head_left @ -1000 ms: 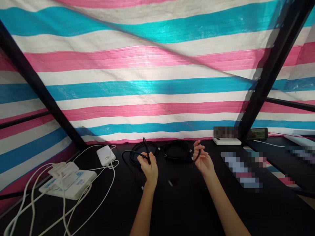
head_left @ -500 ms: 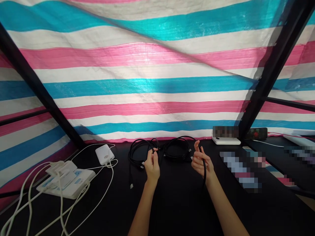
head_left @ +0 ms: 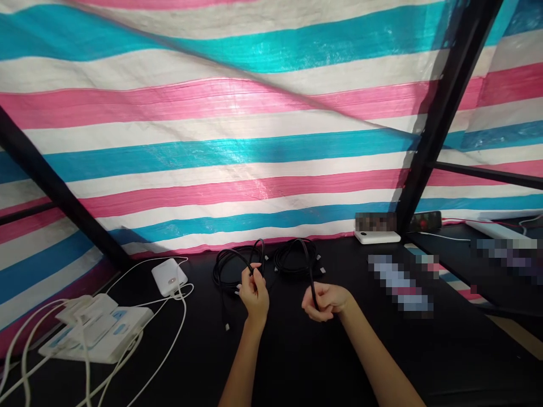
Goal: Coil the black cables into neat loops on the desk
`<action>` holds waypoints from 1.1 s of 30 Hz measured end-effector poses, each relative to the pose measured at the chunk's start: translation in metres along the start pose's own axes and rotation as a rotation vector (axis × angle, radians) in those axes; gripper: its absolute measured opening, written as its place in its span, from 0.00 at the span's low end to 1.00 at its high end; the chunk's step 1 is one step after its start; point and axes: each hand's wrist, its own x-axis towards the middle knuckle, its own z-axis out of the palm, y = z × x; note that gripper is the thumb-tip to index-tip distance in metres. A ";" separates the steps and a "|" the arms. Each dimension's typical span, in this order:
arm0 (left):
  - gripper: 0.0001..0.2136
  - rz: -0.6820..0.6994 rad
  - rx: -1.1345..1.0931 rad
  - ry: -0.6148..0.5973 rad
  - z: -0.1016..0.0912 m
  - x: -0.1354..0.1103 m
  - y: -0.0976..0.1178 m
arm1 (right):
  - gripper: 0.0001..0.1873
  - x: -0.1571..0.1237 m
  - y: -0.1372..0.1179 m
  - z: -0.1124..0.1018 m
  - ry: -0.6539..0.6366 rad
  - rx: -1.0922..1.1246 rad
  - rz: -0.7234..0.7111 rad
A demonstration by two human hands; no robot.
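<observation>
My left hand [head_left: 255,297] pinches a black cable between thumb and fingers, above the table. Just behind it lies a coil of black cable [head_left: 216,271] with pale metal plugs, one of them [head_left: 227,327] hanging toward the front. My right hand [head_left: 326,301] is curled around another length of black cable [head_left: 311,271], which runs up and back over the second black coil [head_left: 280,261]. Two silver plugs [head_left: 322,270] show at that coil's right side. Whether both hands hold the same cable, I cannot tell.
At left, white cables [head_left: 182,316] loop around a white power bank-like block [head_left: 169,277] and a stack of flat white boxes [head_left: 114,339]. A white device [head_left: 377,237] and a phone [head_left: 426,220] stand at the back right. Black frame posts [head_left: 441,113] and striped sheeting [head_left: 237,147] enclose the table.
My right hand has moved left and toward me, its raised fingers now curled around the cable. My left hand still pinches its cable, slightly lower. The view has turned a little to the right.
</observation>
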 end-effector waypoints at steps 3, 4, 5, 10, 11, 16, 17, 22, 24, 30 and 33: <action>0.12 0.119 0.084 0.002 0.000 -0.002 0.000 | 0.17 -0.001 -0.001 -0.001 -0.029 0.015 -0.052; 0.12 0.172 0.115 -0.010 0.000 -0.002 0.001 | 0.16 -0.003 -0.001 -0.002 -0.031 0.014 -0.064; 0.13 0.221 0.145 -0.022 0.000 -0.002 0.002 | 0.16 -0.005 -0.001 -0.004 -0.036 0.009 -0.067; 0.18 0.304 0.234 -0.037 0.000 0.001 0.008 | 0.17 -0.007 0.000 -0.008 -0.012 -0.041 -0.035; 0.19 0.315 0.251 -0.030 -0.001 0.002 0.008 | 0.17 -0.006 0.000 -0.008 0.010 -0.050 -0.036; 0.20 0.553 0.373 0.045 -0.002 0.004 0.011 | 0.18 -0.001 -0.003 -0.004 0.112 -0.093 -0.001; 0.20 0.601 0.372 0.045 -0.002 0.004 0.012 | 0.18 0.001 -0.003 -0.003 0.116 -0.110 0.047; 0.19 0.784 0.286 -0.051 0.004 -0.004 0.020 | 0.22 0.011 0.001 0.002 0.090 -0.209 0.304; 0.19 0.836 0.246 -0.099 0.007 -0.009 0.023 | 0.23 0.013 0.004 0.001 0.087 -0.244 0.345; 0.19 0.916 0.163 -0.133 0.009 -0.016 0.033 | 0.25 0.014 0.001 -0.002 -0.005 -0.270 0.475; 0.17 0.898 0.172 -0.127 0.009 -0.016 0.036 | 0.24 0.015 -0.004 -0.001 -0.032 -0.259 0.467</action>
